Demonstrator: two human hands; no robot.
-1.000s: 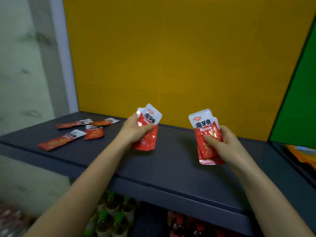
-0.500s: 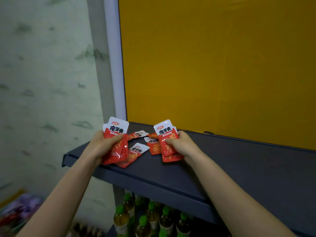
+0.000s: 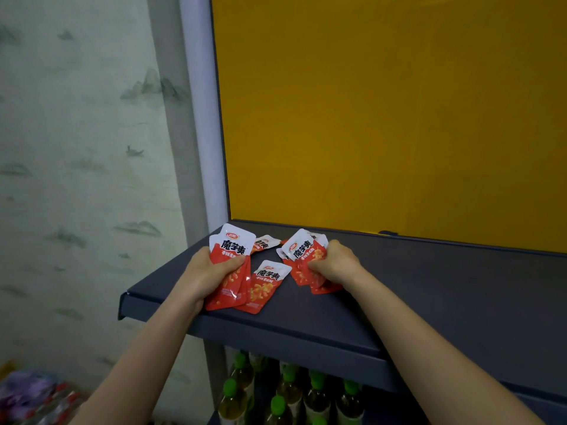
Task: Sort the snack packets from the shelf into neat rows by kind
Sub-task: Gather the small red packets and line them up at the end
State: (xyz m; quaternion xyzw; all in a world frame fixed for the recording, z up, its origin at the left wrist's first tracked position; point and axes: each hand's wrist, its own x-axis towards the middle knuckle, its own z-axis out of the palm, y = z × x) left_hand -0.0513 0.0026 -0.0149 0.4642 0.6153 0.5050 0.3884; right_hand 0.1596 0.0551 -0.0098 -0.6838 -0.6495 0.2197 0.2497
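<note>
Two bunches of red-and-white foil snack packets — left bunch (image 3: 232, 256) gripped in left hand (image 3: 211, 276), right bunch (image 3: 302, 251) pinched in right hand (image 3: 336, 266) — flanking loose packet (image 3: 265, 286) on dark grey shelf (image 3: 429, 289).

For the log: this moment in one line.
left hand: grips red packet stack | right hand: grips second stack | loose packet: flat on shelf between them

The loose packet (image 3: 267, 283) on the shelf (image 3: 399, 289) reads 魔芋爽 in bold black on its white top. The same characters stand on the left packet (image 3: 234, 245), in the left hand (image 3: 211, 273) beside it, and on the right packet (image 3: 302, 248), in the right hand (image 3: 334, 265). The smaller print is illegible.
</note>
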